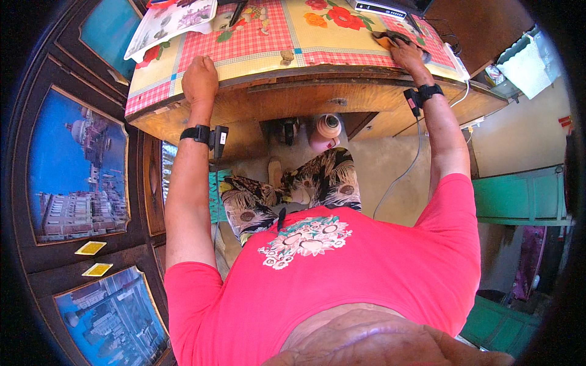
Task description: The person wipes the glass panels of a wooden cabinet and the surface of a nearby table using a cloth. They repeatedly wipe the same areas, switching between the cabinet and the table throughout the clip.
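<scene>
The left hand [200, 80] sits curled on the bench [287, 95]; the right hand [408, 55] covers a dark cloth [381, 36], its grip unclear. The left wrist's box [218, 146] bears a white label [223, 138].

a floral tablecloth [244, 46] and picture-panelled doors [85, 165] suggest a home

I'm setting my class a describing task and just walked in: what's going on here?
A person in a pinkish-red T-shirt is at a wooden table. The right hand is on a crumpled black-and-orange piece, apparently cloth, towards the right of the yellow, red-checked floral table cover. The left hand, curled closed at the cover's front edge, holds nothing visible. A white, flower-patterned tray sits beyond it to the left.
</scene>
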Available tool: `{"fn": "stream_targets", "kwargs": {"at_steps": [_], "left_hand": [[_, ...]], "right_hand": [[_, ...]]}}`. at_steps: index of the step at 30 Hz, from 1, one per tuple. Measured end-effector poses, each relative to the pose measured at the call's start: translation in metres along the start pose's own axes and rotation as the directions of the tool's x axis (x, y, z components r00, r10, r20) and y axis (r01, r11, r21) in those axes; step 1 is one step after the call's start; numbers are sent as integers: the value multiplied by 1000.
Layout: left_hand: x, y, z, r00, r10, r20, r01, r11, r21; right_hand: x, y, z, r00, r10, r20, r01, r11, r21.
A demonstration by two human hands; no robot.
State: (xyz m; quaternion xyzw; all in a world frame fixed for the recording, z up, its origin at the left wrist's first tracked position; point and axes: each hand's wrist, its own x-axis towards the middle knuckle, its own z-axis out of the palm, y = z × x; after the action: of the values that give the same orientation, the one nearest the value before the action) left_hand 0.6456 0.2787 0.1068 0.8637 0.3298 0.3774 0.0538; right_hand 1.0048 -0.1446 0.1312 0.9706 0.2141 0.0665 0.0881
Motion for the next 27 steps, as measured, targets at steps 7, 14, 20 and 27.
{"fn": "stream_targets", "kwargs": {"at_steps": [7, 14, 20, 27], "left_hand": [[1, -1, 2, 1000, -24, 0, 24, 999, -47], [0, 0, 2, 999, -16, -30, 14, 998, -58], [-1, -1, 0, 999, 1, -38, -4, 996, -84], [1, 0, -1, 999, -32, 4, 32, 998, -55]], "right_hand": [[-11, -146, -25, 893, -426, -147, 418, 905, -82], [-60, -283, -63, 739, -580, -342, 669, 691, 274], [-60, -275, -56, 573, -438, -693, 809, 439, 391], [-25, -118, -8, 870, -185, -457, 378, 845, 377]]}}
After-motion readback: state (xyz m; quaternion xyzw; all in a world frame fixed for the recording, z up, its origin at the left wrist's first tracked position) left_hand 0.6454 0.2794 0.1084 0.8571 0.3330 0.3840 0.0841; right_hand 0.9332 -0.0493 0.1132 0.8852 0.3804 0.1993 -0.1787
